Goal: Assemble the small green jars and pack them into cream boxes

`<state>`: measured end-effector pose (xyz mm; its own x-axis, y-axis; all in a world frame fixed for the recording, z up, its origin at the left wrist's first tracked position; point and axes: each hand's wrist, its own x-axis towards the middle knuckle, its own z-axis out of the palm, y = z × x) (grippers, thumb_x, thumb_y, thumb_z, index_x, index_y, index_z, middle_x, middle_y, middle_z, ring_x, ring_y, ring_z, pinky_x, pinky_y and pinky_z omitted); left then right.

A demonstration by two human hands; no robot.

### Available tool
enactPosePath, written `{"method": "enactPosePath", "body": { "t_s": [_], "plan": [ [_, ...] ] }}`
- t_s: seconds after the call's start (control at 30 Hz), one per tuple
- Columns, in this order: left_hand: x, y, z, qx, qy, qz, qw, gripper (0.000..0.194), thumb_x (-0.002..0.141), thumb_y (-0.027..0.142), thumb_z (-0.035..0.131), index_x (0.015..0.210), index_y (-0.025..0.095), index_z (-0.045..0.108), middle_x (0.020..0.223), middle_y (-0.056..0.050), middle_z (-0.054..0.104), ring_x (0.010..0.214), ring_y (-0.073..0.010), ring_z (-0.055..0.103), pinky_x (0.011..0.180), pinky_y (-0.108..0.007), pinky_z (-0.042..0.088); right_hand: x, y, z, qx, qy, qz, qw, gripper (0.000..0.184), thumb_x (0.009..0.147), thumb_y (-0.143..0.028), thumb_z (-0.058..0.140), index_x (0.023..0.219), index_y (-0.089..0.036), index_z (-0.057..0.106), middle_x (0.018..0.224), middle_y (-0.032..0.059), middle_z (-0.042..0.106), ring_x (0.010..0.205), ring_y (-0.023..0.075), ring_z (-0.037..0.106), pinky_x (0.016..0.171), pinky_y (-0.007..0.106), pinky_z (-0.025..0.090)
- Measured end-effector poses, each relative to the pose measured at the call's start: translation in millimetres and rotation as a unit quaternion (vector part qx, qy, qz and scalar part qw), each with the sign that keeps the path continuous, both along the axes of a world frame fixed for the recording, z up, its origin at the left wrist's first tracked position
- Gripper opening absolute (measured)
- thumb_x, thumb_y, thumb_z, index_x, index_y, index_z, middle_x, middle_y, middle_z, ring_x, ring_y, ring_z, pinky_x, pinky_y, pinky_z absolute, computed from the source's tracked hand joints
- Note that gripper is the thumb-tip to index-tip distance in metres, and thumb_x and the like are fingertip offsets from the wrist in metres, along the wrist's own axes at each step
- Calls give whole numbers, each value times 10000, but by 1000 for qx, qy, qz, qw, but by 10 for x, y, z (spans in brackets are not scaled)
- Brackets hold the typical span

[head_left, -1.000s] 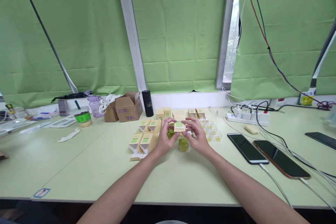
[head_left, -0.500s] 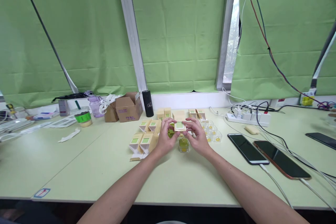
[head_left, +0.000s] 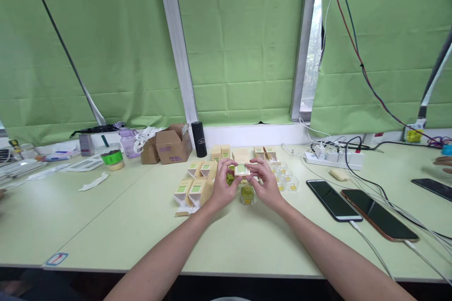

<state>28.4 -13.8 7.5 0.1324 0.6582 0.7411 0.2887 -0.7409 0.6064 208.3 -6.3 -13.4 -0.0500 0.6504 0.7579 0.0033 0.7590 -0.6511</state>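
Observation:
Between my two hands is a small cardboard box (head_left: 242,170) with a green square framed in white on its facing side. My left hand (head_left: 225,182) grips its left side, and my right hand (head_left: 263,181) grips its right side. Just below on the table stands a small clear container (head_left: 247,195) with something yellow-green inside. To the left of my left hand are several like cardboard boxes (head_left: 200,189) with open flaps. Several clear cups (head_left: 291,183) with yellow bits inside sit beyond my right hand. More boxes (head_left: 221,152) stand behind, partly hidden by my hands.
Two phones (head_left: 334,200) with charging cables lie at the right, near a white power strip (head_left: 334,159). A black bottle (head_left: 199,139) and an open brown carton (head_left: 173,145) stand at the back. Another person's hand (head_left: 443,162) shows at the right edge.
The box has tilted slightly between my hands, its lower flap showing less than before. Another person's hand has come into view at the right edge. My arms stay in place.

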Motion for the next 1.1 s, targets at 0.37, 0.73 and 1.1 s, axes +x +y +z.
{"method": "enactPosePath", "body": {
  "t_s": [0.37, 0.73, 1.1],
  "plan": [
    [-8, -11, 6, 6, 21, 24, 999, 263, 982, 330, 664, 1221, 267, 574, 1295, -94, 519, 1197, -256, 587, 973, -412, 558, -17, 4, 4, -15, -4, -11, 1000, 304, 976, -457, 708, 1234, -299, 734, 1354, 105, 525, 1022, 204, 681, 918, 424, 652],
    [-54, -24, -29, 29, 79, 101, 991, 380, 1018, 381, 614, 1378, 277, 553, 1462, -141, 465, 1430, -320, 489, 1200, -540, 424, -5, -29, -8, -29, -87, -18, 996, 410, 1001, -514, 648, 1353, -309, 697, 1576, 130, 521, 1600, 333, 319, 1246, 570, 379],
    [-63, 55, -17, 2, 14, 127, 992, 403, 1008, 469, 614, 1325, 221, 599, 1301, -137, 575, 1102, -258, 641, 986, -440, 545, -8, -145, 77, 57, -111, -50, 991, 467, 1047, -424, 564, 1509, -367, 524, 1632, 71, 493, 1514, 306, 427, 1217, 577, 401]
  ]
}}
